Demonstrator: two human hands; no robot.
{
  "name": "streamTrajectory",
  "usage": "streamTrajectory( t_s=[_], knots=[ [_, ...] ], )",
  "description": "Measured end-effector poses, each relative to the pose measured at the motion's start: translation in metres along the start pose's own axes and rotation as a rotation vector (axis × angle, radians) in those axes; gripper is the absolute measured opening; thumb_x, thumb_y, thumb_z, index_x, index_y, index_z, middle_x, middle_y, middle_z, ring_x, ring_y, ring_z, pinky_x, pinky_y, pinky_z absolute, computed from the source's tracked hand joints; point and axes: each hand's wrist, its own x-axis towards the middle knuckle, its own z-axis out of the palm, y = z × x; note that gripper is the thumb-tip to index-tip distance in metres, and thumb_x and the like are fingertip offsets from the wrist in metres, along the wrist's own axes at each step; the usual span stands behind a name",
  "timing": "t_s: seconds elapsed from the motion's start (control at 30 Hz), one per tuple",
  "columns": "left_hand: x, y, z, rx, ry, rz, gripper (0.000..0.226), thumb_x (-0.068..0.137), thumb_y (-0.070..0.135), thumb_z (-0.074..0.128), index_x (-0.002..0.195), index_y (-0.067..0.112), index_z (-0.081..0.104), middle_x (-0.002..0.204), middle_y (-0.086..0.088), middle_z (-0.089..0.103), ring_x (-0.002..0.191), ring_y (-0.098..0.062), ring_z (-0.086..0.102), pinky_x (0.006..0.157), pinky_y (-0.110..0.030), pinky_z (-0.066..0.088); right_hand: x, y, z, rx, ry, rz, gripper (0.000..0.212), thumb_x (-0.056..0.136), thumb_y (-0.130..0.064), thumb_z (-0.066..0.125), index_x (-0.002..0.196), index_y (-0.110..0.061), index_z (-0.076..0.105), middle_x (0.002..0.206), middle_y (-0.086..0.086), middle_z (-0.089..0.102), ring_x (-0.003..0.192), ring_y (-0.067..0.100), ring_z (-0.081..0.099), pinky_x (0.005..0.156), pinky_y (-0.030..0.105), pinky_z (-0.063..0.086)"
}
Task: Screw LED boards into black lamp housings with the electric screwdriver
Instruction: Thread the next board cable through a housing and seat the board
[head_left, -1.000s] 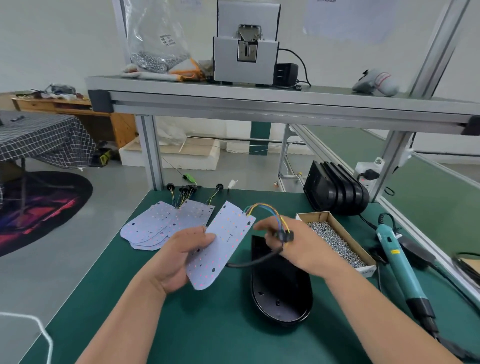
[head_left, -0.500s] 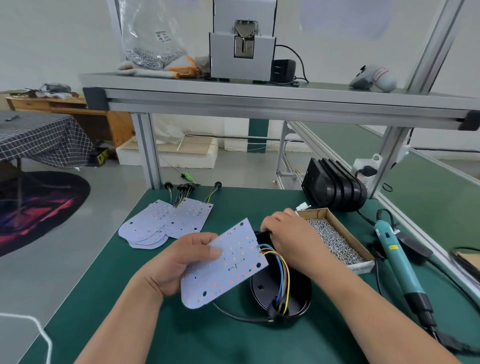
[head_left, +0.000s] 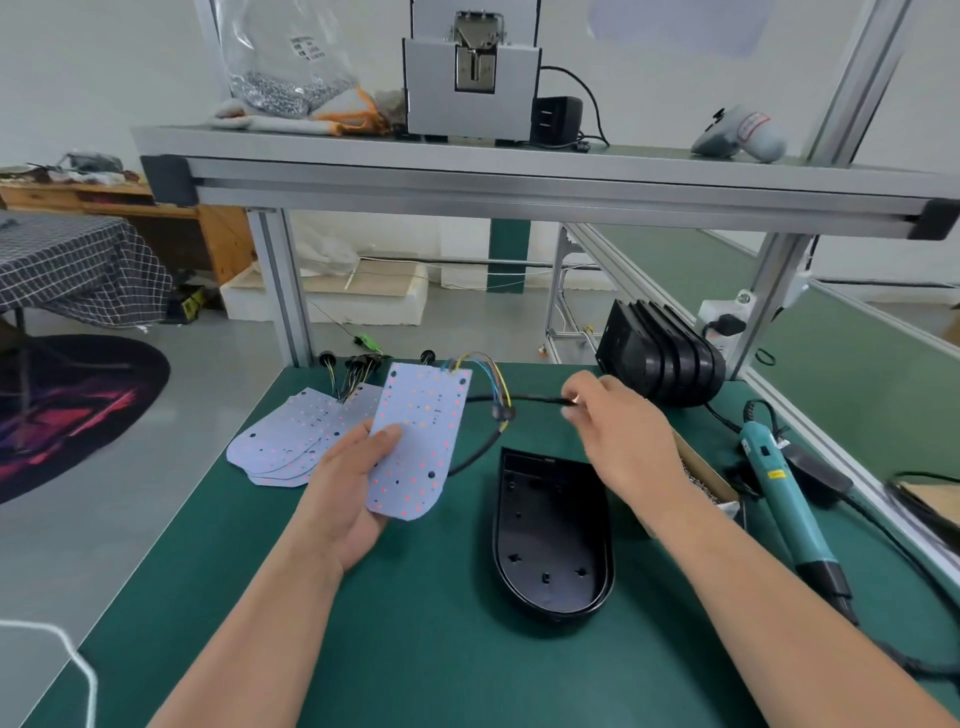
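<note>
My left hand (head_left: 347, 486) grips a white LED board (head_left: 418, 441) by its lower left edge and holds it upright above the green mat. Coloured wires run from the board's top into a black cable (head_left: 524, 400). My right hand (head_left: 618, 431) pinches the end of that cable, stretched out to the right of the board. An empty black lamp housing (head_left: 550, 535) lies open side up on the mat, below my right hand. The teal electric screwdriver (head_left: 784, 499) lies at the right of the mat, untouched.
A stack of LED boards (head_left: 291, 436) lies at the back left. More black housings (head_left: 660, 358) stand stacked at the back right. A cardboard box of screws (head_left: 711, 480) sits partly hidden behind my right wrist. An aluminium shelf (head_left: 519, 176) crosses overhead.
My left hand lifted the board from over the housing and turned it upright. My right hand left the housing's top end and pulled the cable out to the right; the housing now lies uncovered.
</note>
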Motion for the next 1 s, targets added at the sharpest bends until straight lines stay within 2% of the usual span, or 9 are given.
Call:
streamTrajectory(
  t_s=[0.13,0.2,0.3,0.4,0.47,0.6,0.77,0.9,1.0],
  knots=[
    [0.003,-0.008,0.006,-0.109,-0.023,-0.022,0.019,0.106,0.02,0.057,0.119,0.016,0.071,0.123,-0.006,0.078,0.097,-0.019,0.078,0.071,-0.034,0.064,0.003,-0.006,-0.014,0.222,0.219,-0.003,0.013,0.106,-0.023,0.061,0.114,-0.015,0.068,0.105,0.0,0.069,0.09,0.022,0.065,0.079,0.041,0.052],
    [0.002,-0.013,0.011,-0.093,-0.055,-0.043,0.025,0.106,0.022,0.057,0.127,0.014,0.069,0.129,-0.007,0.075,0.102,-0.02,0.077,0.074,-0.034,0.064,0.003,-0.008,-0.021,0.323,0.245,0.048,0.012,0.107,-0.028,0.059,0.111,-0.019,0.066,0.098,-0.008,0.069,0.087,0.013,0.064,0.079,0.038,0.052],
    [0.0,-0.02,0.018,-0.034,-0.092,-0.064,0.035,0.105,0.024,0.057,0.136,0.014,0.066,0.136,-0.008,0.072,0.11,-0.021,0.075,0.081,-0.035,0.064,-0.001,-0.006,-0.025,0.526,0.155,0.137,0.011,0.11,-0.032,0.052,0.107,-0.024,0.059,0.082,-0.01,0.071,0.064,0.01,0.059,0.063,0.032,0.05],
    [-0.001,-0.027,0.023,0.001,-0.125,-0.09,0.03,0.106,0.024,0.057,0.128,0.015,0.074,0.135,-0.01,0.072,0.111,-0.023,0.074,0.084,-0.036,0.064,-0.008,-0.006,-0.02,0.869,0.101,0.295,0.013,0.112,-0.024,0.049,0.103,-0.021,0.058,0.077,0.001,0.072,0.05,0.016,0.052,0.046,0.029,0.046],
    [-0.001,-0.031,0.026,0.015,-0.13,-0.118,0.028,0.108,0.023,0.055,0.125,0.014,0.076,0.134,-0.01,0.073,0.111,-0.023,0.075,0.085,-0.036,0.064,-0.011,-0.008,-0.012,1.004,0.084,0.385,0.013,0.112,-0.019,0.049,0.105,-0.015,0.059,0.076,0.002,0.071,0.05,0.018,0.055,0.045,0.029,0.049],
    [-0.001,-0.034,0.029,0.005,-0.121,-0.178,0.033,0.111,0.023,0.05,0.138,0.01,0.065,0.136,-0.009,0.072,0.114,-0.023,0.074,0.084,-0.035,0.064,-0.019,-0.01,-0.001,1.137,0.0,0.458,0.013,0.111,-0.017,0.053,0.109,-0.007,0.061,0.075,0.001,0.067,0.055,0.016,0.057,0.049,0.034,0.056],
    [-0.003,-0.034,0.032,-0.054,-0.116,-0.237,0.033,0.11,0.024,0.051,0.136,0.011,0.067,0.132,-0.008,0.074,0.108,-0.022,0.077,0.082,-0.036,0.065,-0.03,-0.002,-0.003,1.432,-0.056,0.54,0.01,0.108,-0.006,0.056,0.111,-0.005,0.065,0.083,0.005,0.066,0.059,0.013,0.056,0.052,0.028,0.055],
    [-0.003,-0.035,0.03,-0.071,-0.105,-0.256,0.035,0.11,0.024,0.052,0.139,0.008,0.063,0.137,-0.013,0.071,0.122,-0.031,0.071,0.113,-0.056,0.05,-0.036,0.006,-0.007,1.571,-0.052,0.591,0.013,0.105,-0.005,0.06,0.114,0.001,0.067,0.086,0.008,0.065,0.059,0.011,0.054,0.051,0.024,0.052],
    [-0.002,-0.035,0.03,-0.095,-0.106,-0.268,0.039,0.109,0.024,0.052,0.143,0.006,0.06,0.14,-0.016,0.069,0.135,-0.037,0.062,0.119,-0.062,0.041,-0.035,0.009,-0.002,1.453,-0.001,0.615,0.01,0.105,-0.005,0.06,0.105,0.001,0.068,0.085,0.008,0.063,0.06,0.01,0.056,0.053,0.024,0.056]
  ],
)
